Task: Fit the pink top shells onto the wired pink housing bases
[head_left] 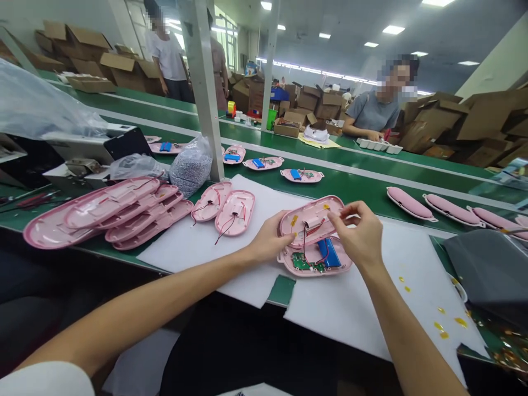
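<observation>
My left hand (pixel 270 239) is curled around the left edge of a pink upper shell (pixel 311 220), thumb on its rim, holding it tilted over a pink lower shell (pixel 315 263) that lies flat on the white foam sheet (pixel 363 308). My right hand (pixel 359 234) pinches at the right end of the upper shell, fingertips closed on something too small for me to make out. Red and black wires (pixel 307 242) run between the two shells; inside the lower one I see a blue battery (pixel 329 252) just right of a green circuit board (pixel 302 263).

To the left on the same sheet lie two more open pink shells with wires (pixel 225 208), and further left a stack of pink shells (pixel 107 212) rests on the green surface (pixel 355 190). A bag of small grey parts (pixel 190 168) stands beyond them. Closed pink housings (pixel 437 208) line up at the far right. Yellow tape bits (pixel 443 324) dot the sheet near right. Across the surface a person in a grey shirt (pixel 373 113) sits at work.
</observation>
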A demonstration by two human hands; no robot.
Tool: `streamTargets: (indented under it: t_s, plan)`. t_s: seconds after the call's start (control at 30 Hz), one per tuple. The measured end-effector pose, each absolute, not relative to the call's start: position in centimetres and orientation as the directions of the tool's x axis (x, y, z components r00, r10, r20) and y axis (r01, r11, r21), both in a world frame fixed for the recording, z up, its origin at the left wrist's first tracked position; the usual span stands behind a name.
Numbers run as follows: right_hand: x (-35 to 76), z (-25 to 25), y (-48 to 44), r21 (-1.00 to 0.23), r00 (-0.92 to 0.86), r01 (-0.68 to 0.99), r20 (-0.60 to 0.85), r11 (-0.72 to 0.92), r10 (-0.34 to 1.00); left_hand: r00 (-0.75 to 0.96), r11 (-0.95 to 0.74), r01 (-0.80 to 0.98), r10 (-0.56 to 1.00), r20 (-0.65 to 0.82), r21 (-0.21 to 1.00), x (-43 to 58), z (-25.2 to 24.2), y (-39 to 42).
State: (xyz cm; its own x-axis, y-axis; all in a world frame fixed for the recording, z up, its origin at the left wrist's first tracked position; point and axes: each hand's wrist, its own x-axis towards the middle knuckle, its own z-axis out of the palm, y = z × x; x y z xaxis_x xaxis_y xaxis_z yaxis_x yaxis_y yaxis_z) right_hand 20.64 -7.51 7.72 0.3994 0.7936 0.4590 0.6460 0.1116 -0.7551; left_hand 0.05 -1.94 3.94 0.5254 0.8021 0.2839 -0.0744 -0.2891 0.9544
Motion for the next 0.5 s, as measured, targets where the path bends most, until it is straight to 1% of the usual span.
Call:
streamTargets:
  t_s: [0.13,0.2,0.27,0.33,0.4,0.43,0.5]
  plan:
    - [23.5,7.6,-11.0,-0.779,0.531,0.626,0.458,0.035,0.713,0.544,-0.407,-0.004,0.766,0.343,0.914,-0.3,4.6,-2.5]
    - [24.1,8.1,-11.6,-0.764,0.536,0.644,0.477,0.027,0.696,0.559,-0.431,0.029,0.755,0.343,0.902,-0.3,4.8,-2.7]
    - [23.7,8.6,-11.1,-0.665,0.414,0.742,0.557,0.087,0.72,0.571,-0.425,0.024,0.749,0.336,0.905,-0.1,4.8,-2.8]
    - [22.7,8.9,-9.7,-0.506,0.241,0.848,0.634,0.158,0.735,0.579,-0.41,0.0,0.743,0.334,0.912,0.0,4.6,-2.7]
    - [21.8,8.6,-8.0,-0.384,0.148,0.909,0.663,0.163,0.734,0.583,-0.387,-0.016,0.745,0.323,0.922,0.1,4.4,-2.7]
    - [21.5,8.3,-7.3,-0.356,0.14,0.923,0.668,0.149,0.731,0.584,-0.374,-0.019,0.748,0.314,0.927,0.1,4.4,-2.7]
    - [21.1,7.5,-6.3,-0.357,0.155,0.925,0.667,0.13,0.729,0.583,-0.357,-0.021,0.754,0.302,0.934,-0.1,4.4,-2.7]
